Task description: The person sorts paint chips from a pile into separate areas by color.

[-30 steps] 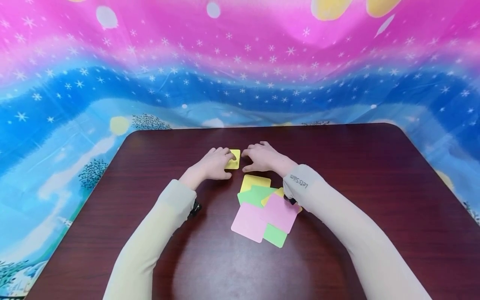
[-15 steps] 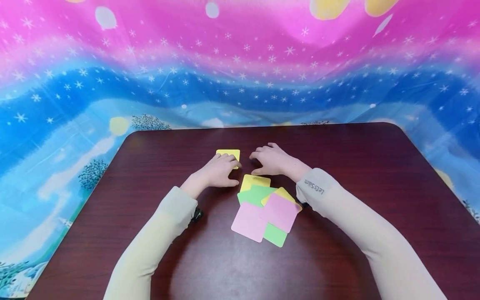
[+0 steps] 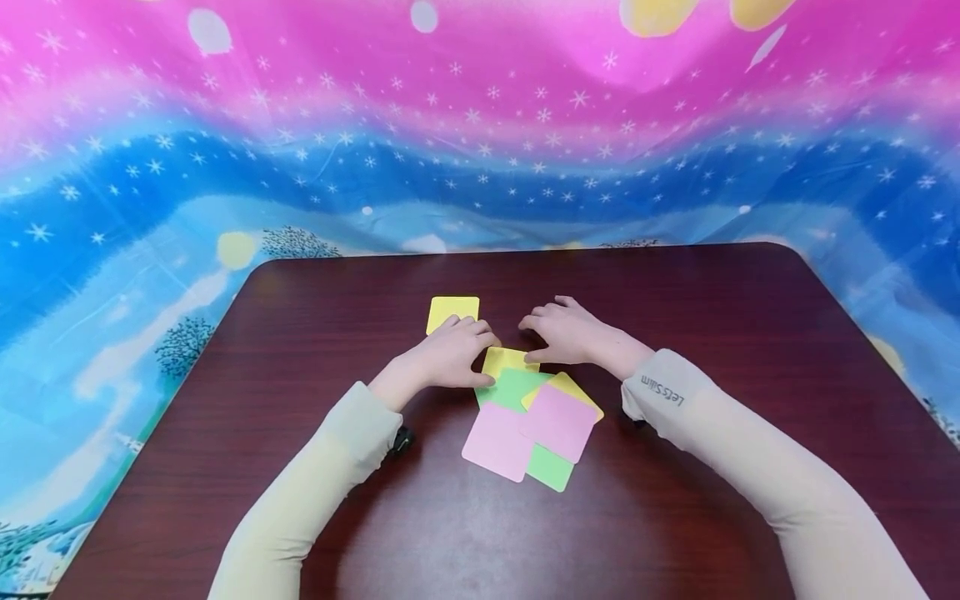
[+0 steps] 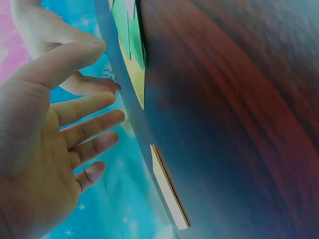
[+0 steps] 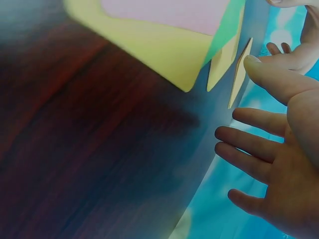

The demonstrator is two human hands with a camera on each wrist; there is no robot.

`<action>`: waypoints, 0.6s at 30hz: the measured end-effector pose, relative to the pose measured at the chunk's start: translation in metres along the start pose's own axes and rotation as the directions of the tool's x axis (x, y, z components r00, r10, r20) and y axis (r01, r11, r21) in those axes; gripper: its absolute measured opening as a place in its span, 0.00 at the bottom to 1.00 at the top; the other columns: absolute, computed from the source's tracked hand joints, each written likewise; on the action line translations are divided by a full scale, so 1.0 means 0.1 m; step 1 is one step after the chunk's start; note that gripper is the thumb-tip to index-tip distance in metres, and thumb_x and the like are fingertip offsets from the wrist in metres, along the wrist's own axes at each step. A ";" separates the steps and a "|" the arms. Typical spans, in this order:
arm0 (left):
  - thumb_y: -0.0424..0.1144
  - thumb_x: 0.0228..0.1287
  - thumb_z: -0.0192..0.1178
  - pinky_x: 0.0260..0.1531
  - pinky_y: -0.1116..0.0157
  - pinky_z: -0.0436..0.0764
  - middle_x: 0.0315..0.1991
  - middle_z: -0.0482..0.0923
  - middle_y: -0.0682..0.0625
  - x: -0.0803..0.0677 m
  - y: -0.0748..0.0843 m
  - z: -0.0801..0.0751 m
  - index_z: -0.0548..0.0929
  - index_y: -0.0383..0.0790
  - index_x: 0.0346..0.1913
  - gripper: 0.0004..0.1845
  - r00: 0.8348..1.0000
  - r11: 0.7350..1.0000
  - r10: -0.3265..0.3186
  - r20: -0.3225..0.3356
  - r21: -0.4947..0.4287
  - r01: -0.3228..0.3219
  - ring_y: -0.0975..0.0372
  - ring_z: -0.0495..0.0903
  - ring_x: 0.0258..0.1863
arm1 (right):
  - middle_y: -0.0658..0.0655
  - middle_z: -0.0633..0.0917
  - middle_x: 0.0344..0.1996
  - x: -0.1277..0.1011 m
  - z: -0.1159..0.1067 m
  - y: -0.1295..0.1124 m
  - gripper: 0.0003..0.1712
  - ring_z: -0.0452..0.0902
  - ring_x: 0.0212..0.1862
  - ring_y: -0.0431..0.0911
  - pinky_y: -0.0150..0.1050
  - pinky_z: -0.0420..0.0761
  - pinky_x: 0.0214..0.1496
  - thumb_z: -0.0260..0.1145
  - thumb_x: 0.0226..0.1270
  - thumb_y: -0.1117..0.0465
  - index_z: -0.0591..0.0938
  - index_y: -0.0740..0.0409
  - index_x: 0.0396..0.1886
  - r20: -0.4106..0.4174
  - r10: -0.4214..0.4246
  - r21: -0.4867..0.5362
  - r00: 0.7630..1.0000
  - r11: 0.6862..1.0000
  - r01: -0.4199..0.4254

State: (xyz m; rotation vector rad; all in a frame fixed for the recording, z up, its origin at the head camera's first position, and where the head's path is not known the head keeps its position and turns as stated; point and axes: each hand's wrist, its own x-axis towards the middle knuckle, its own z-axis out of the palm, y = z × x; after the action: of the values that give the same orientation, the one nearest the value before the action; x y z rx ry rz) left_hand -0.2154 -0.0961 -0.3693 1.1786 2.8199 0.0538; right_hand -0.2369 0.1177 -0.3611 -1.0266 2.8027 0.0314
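Observation:
A yellow square card [image 3: 453,311] lies by itself toward the far side of the table; in the left wrist view its edge looks like more than one layer. Nearer the person, several cards overlap in a loose pile: a yellow card [image 3: 501,360], a green card [image 3: 513,387], a pink card [image 3: 495,442] and others. The left hand [image 3: 453,352] hovers between the lone card and the pile, fingers spread, holding nothing. At the pile's far right, the right hand [image 3: 573,333] is likewise spread and holds nothing, its thumb over the yellow card's corner in the head view.
The dark wooden table [image 3: 337,333] has rounded far corners. Behind it hangs a pink and blue printed cloth [image 3: 480,150]. A black strap or device [image 3: 403,439] shows at the left wrist.
The left hand has moved off the lone yellow card, toward the person and slightly right, uncovering it. The right hand has shifted right and nearer. The pile stays put.

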 end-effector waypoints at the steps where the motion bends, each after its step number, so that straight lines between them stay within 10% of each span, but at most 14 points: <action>1: 0.57 0.50 0.61 0.49 0.58 0.64 0.46 0.74 0.53 0.00 0.01 0.00 0.77 0.45 0.52 0.28 1.000 1.000 0.002 -0.002 0.006 -0.002 0.58 0.68 0.49 | 0.54 0.79 0.49 -0.03 0.01 0.01 0.31 0.72 0.55 0.51 0.57 0.54 0.64 0.63 0.55 0.41 0.76 0.53 0.55 -0.005 -0.001 0.000 1.000 1.000 0.001; 18: 0.60 0.47 0.62 0.49 0.60 0.63 0.48 0.73 0.54 -0.01 0.23 0.05 0.75 0.45 0.56 0.34 0.998 0.998 0.062 0.006 -0.030 -0.061 0.61 0.68 0.47 | 0.55 0.81 0.46 -0.54 0.12 0.10 0.30 0.74 0.52 0.49 0.57 0.58 0.63 0.65 0.53 0.43 0.79 0.57 0.51 -0.138 -0.042 0.035 0.990 0.998 0.047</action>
State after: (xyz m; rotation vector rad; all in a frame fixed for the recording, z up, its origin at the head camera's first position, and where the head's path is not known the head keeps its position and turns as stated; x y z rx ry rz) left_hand -0.1979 -0.0803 -0.3732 1.2564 2.7665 0.0959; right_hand -0.2015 0.1610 -0.3654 -1.1224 2.8888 -0.1009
